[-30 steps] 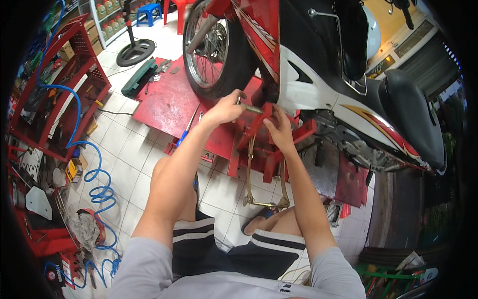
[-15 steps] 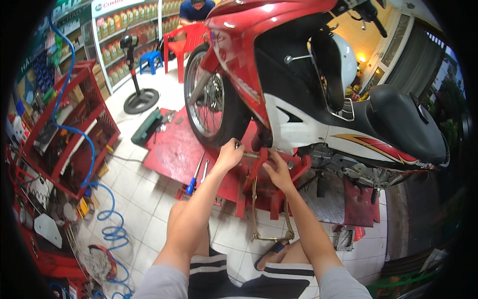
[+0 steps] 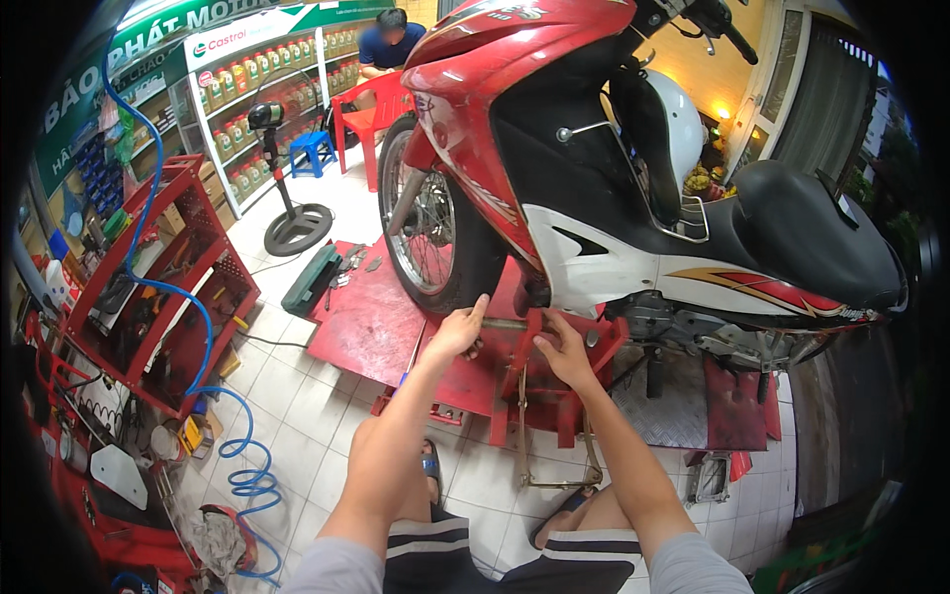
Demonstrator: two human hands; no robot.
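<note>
My left hand (image 3: 458, 334) is at the left end of a horizontal metal rod (image 3: 505, 323). Its index finger is stretched upward, the other fingers loosely curled below, and I see nothing gripped in it. The rod runs into a red metal stand (image 3: 522, 356) beneath the motorbike. My right hand (image 3: 566, 354) holds the stand's upright by the rod's right end, thumb on the near side. A brass-coloured metal frame (image 3: 522, 445) hangs down from the stand. Just behind my left hand is the front wheel (image 3: 435, 238) of the red and white motorbike (image 3: 604, 257).
The bike stands on a red platform (image 3: 361, 332) with a green toolbox (image 3: 313, 280) at its left. Left of that are a red tool rack (image 3: 163, 277) and a coiled blue hose (image 3: 247, 482). A person (image 3: 388, 45) sits near a red chair (image 3: 373, 117) behind.
My left hand has gone from a pinch at the rod's end to a stretched index finger. My right hand stays at the stand. The whole view has shifted slightly.
</note>
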